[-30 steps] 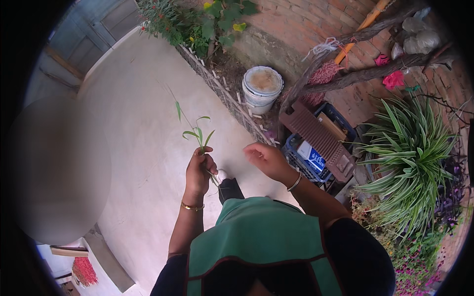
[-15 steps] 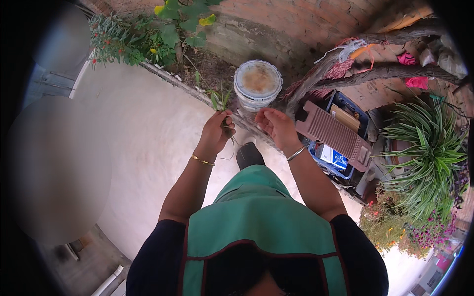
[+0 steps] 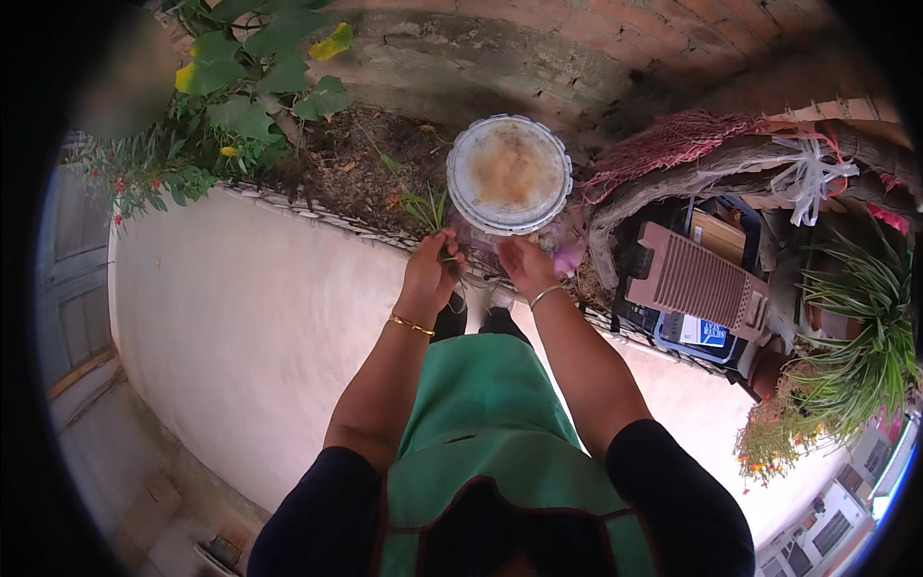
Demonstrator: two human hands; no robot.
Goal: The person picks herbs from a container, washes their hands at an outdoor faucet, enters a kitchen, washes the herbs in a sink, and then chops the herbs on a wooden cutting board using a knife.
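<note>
A small bunch of green grass-like plants (image 3: 425,209) pokes up from my left hand (image 3: 433,269), whose fingers are closed around it. Thin stringy ends hang below that fist. My right hand (image 3: 525,268) is beside it, fingers loosely bent and apart, with nothing visible in them. It is just in front of the near rim of a round white bucket (image 3: 510,173) with a brown-stained lid; whether it touches the bucket I cannot tell. Both hands are over the edge of a soil bed (image 3: 351,168).
Leafy vines (image 3: 240,115) grow at the left of the bed, against a brick wall (image 3: 692,48). To the right are a twisted trunk (image 3: 663,183), a pinkish washboard (image 3: 697,274) on blue crates, and a spiky potted plant (image 3: 865,317). Pale concrete floor (image 3: 240,317) lies behind.
I have moved closer to the bed, and the bucket looks larger and nearer. My right hand has come closer to my left, which still grips the plants.
</note>
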